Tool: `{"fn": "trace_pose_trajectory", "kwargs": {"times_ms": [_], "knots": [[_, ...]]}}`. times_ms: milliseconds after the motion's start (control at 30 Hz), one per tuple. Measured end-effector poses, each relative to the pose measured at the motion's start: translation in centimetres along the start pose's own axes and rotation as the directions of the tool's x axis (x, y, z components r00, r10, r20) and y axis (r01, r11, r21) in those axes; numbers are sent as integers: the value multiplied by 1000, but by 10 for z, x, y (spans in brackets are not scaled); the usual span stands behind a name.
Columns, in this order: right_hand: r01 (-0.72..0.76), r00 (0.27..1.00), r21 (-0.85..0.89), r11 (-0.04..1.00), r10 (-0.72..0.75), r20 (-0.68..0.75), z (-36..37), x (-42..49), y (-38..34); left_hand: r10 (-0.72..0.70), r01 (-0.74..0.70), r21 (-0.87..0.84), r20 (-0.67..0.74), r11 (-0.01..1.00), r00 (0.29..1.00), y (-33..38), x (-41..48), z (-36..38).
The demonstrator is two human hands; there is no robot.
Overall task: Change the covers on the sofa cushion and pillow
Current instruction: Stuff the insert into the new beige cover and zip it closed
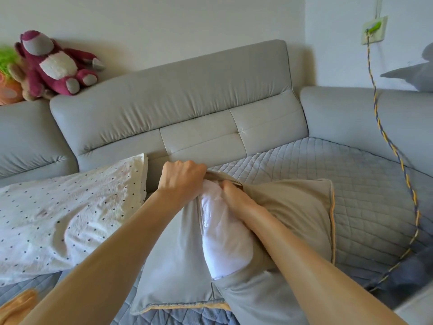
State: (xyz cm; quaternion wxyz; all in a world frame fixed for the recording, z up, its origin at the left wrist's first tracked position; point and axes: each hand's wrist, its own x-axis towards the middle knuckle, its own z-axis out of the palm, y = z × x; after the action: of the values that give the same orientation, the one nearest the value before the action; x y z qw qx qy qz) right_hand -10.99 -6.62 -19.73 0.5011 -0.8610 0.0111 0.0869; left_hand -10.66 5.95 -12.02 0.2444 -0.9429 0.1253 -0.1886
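A grey-beige cushion cover point(293, 214) with orange piping lies on the quilted sofa seat, its opening spread wide. The white inner cushion point(225, 235) shows through the gap. My left hand point(182, 177) grips the far edge of the cover's opening in a fist. My right hand point(234, 195) rests on the white insert with its fingers tucked under the cover's other edge. A white pillow with dark dots point(70, 207) lies to the left on the seat.
The grey sofa backrest point(175, 109) rises behind, with plush toys point(54, 64) on its top left. A braided yellow-and-blue cable point(398, 160) hangs from a wall socket across the right of the seat. Orange fabric point(16, 306) lies at the bottom left.
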Motion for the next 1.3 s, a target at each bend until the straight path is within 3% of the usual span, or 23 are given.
{"fn": "trace_pose_trajectory", "kwargs": {"times_ms": [67,167,233,367,433,500,600,667,767,867,967,1067,1133,1200,1300], "knots": [[20,998,-191,981,-32,-60,5,-9,3,15,-15,-11,6,1000,1000,4,1,-2],[256,930,-457,852,-346,-125,31,-22,8,-5,4,-40,-21,999,1000,0,-1,2],[352,867,-600,718,-492,-79,47,-24,9,3,-6,-50,-62,999,998,-6,-6,7],[416,803,-686,597,-596,-31,71,8,6,27,-33,-82,-80,996,996,-9,-13,3],[361,873,-732,578,-485,47,74,26,-8,24,-35,-101,-102,994,994,-6,-13,-3],[205,955,-760,617,-296,17,70,48,-18,40,-51,-84,-124,995,991,-3,-15,-6],[153,978,-857,492,-202,58,72,63,-27,26,-35,-82,-106,996,994,-9,-23,8],[203,967,-858,472,-237,98,70,69,-29,-25,21,-117,-28,993,999,-14,-28,24],[260,956,-776,575,-268,122,61,74,-30,-123,137,-248,75,959,990,-13,-29,50],[351,932,-703,618,-301,201,43,56,-14,-226,285,-531,176,798,958,0,-35,69],[396,912,-664,634,-357,203,12,15,15,-252,302,-668,173,680,952,16,-43,72],[516,826,-670,534,-516,225,-15,-25,40,-269,255,-626,74,737,960,25,-46,67],[510,780,-726,461,-604,164,-23,-50,55,-267,218,-590,5,777,964,27,-52,69],[428,787,-786,447,-611,81,-26,-71,66,-233,146,-523,-105,840,967,25,-57,64],[291,870,-866,406,-488,63,-28,-79,77,-41,0,-274,-144,962,989,27,-66,24]]}}
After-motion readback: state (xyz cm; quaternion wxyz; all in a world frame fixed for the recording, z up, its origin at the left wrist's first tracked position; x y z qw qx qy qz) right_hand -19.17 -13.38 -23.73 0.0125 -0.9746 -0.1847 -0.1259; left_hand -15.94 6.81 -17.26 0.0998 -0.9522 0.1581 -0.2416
